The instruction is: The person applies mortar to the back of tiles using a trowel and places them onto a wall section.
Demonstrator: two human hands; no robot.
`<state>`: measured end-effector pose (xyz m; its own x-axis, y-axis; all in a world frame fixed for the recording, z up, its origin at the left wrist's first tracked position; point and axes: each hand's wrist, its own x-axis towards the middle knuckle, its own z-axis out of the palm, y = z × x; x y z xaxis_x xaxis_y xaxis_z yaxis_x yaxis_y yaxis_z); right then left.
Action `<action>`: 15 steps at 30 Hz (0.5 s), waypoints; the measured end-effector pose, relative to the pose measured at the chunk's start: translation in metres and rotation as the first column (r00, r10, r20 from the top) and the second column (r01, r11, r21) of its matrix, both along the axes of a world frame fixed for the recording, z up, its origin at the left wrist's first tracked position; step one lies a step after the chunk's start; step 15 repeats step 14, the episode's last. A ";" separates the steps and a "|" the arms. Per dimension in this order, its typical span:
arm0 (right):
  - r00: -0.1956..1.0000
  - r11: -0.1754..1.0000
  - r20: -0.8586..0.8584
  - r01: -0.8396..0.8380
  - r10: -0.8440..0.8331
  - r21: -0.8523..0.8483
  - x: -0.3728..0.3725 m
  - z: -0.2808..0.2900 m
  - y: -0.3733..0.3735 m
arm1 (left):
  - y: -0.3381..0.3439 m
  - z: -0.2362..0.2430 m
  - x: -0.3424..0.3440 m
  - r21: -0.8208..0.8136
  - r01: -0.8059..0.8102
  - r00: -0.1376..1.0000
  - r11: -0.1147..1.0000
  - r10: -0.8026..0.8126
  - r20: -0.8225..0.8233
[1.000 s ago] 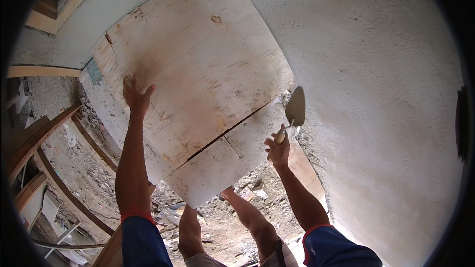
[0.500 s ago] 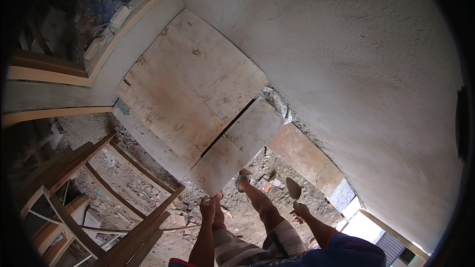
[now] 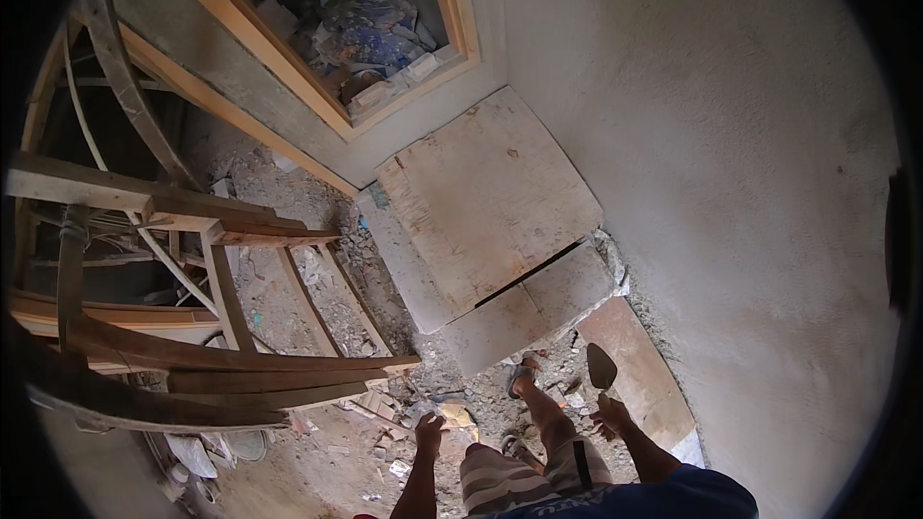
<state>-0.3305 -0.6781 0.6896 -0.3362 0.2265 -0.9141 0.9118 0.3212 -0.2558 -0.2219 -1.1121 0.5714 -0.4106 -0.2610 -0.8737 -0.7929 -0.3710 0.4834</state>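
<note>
My right hand (image 3: 611, 417) is wrapped round the handle of a pointing trowel (image 3: 602, 367). The trowel's grey, leaf-shaped blade points away from me, above the reddish board by the wall. On the other side, my left hand (image 3: 429, 433) hangs over the rubble with loosely bent fingers a little apart and nothing visible in them. Ahead of my feet lie a large stained plywood sheet (image 3: 490, 197) and, along its near edge, smaller pale boards (image 3: 534, 303). A dark gap runs between them.
A rough plastered wall (image 3: 750, 211) rises on the right. To the left stands a timber frame (image 3: 279, 362) with several beams and rungs. A wooden-framed opening (image 3: 461, 0) shows piled debris behind it. Broken rubble (image 3: 385, 442) covers the ground, and a reddish board (image 3: 639, 365) lies along the wall.
My view has swung left, so the boards sit further right and more of the timber frame shows. My left hand has lowered away from the pale boards' corner; the trowel stays in my right hand.
</note>
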 end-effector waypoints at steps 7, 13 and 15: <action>0.952 0.973 0.230 -0.220 0.200 0.064 0.154 0.030 0.000 | -0.036 0.056 0.229 -0.004 -0.274 0.962 0.962 0.274 0.002; 0.970 0.979 0.244 -0.066 0.017 0.193 0.264 0.073 -0.015 | -0.079 0.033 0.342 0.054 -0.266 0.955 0.963 0.270 -0.120; 0.970 0.978 0.242 -0.065 0.015 0.198 0.267 0.073 -0.012 | -0.089 0.028 0.343 0.056 -0.225 0.974 0.973 0.227 -0.024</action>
